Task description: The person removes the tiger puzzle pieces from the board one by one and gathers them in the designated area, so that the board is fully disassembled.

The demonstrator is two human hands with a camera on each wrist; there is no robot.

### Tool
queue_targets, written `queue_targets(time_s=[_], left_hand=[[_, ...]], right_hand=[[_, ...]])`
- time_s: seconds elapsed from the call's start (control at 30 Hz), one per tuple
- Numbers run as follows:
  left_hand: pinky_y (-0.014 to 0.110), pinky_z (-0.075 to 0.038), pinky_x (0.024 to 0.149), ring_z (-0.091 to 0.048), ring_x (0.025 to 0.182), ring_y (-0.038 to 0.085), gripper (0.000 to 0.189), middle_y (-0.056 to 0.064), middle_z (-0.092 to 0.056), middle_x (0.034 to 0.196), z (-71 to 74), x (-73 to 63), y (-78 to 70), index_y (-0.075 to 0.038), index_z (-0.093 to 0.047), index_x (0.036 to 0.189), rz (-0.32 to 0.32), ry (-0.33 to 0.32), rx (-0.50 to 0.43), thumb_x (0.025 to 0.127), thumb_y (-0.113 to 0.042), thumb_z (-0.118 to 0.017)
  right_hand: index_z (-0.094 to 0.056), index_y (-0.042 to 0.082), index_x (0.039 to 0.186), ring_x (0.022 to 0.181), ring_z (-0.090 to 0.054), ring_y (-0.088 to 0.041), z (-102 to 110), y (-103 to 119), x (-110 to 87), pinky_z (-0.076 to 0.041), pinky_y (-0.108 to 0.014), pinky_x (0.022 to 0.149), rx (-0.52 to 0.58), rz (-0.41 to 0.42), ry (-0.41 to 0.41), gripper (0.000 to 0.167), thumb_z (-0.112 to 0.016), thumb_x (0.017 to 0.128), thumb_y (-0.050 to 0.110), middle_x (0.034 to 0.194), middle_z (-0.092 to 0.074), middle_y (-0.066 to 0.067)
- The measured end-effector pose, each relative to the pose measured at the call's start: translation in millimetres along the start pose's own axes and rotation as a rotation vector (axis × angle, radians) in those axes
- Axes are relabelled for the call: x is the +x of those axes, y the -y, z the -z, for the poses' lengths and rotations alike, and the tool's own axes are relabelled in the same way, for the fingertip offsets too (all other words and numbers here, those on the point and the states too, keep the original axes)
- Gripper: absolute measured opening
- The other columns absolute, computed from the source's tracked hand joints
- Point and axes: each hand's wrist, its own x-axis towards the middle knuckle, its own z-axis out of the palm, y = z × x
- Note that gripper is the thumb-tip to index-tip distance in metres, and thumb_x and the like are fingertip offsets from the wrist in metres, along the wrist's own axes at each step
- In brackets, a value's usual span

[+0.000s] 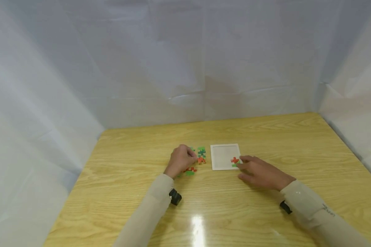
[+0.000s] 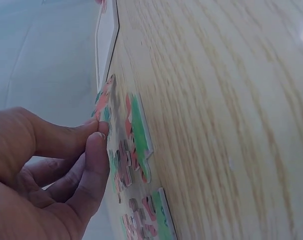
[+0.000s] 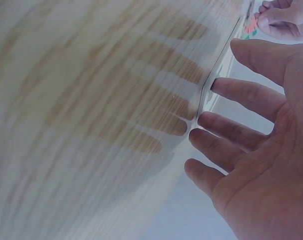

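My left hand (image 1: 180, 158) is over a group of jigsaw pieces, thumb and index fingertip pinching a jigsaw piece (image 2: 104, 114) that the fingers partly hide. Red and green jigsaw pieces (image 1: 201, 151) lie just right of that hand, and more loose pieces (image 2: 137, 125) are below it. A square white puzzle frame (image 1: 224, 145) lies flat to the right, with a red and green piece (image 1: 235, 160) in its lower right corner. My right hand (image 1: 261, 172) has its fingers spread and loosely extended, with fingertips right at the frame's right edge and nothing gripped.
The wooden table (image 1: 222, 212) runs back to a pale sheet (image 1: 160, 68) hung behind it, with similar sheets at both sides. A dark band (image 1: 175, 197) sits on the left wrist and another dark band (image 1: 285, 207) on the right.
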Motion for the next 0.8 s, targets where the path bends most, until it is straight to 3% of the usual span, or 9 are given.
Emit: queue_targets(time_s=[0.8], left_hand=[[0.033, -0.054, 0.066, -0.062, 0.065, 0.014, 0.009, 0.003, -0.072, 0.077, -2.4, 3.2, 1.0, -0.005, -0.078, 0.080, -0.030, -0.033, 0.070, 0.088, -0.002, -0.075]], right_hand=[[-0.062, -0.007, 0.132, 0.133, -0.045, -0.050, 1.9, 3.4, -2.2, -0.033, -0.067, 0.108, 0.001, -0.006, -0.002, 0.043, -0.064, 0.101, 0.022, 0.145, -0.046, -0.035]])
